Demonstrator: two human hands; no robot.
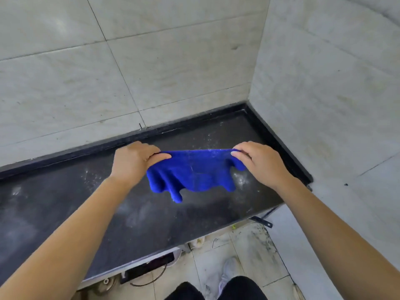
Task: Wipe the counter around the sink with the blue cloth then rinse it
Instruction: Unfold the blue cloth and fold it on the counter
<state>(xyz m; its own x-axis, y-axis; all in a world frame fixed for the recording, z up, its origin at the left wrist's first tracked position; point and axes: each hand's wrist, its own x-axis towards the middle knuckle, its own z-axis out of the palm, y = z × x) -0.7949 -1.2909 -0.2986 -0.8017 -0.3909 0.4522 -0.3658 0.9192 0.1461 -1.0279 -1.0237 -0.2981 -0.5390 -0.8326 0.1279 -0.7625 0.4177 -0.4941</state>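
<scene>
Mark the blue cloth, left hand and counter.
blue cloth (195,173): head view, middle of the hanging fabric.
left hand (135,162): head view, back of the hand.
counter (65,202): head view, bare dark top, left part.

Sink: out of frame. Counter (65,202) cut off at left edge. Fingertips of left hand (135,162) and right hand (263,163) hidden behind blue cloth (194,176). Clutter below counter's front edge too blurred to identify.
</scene>
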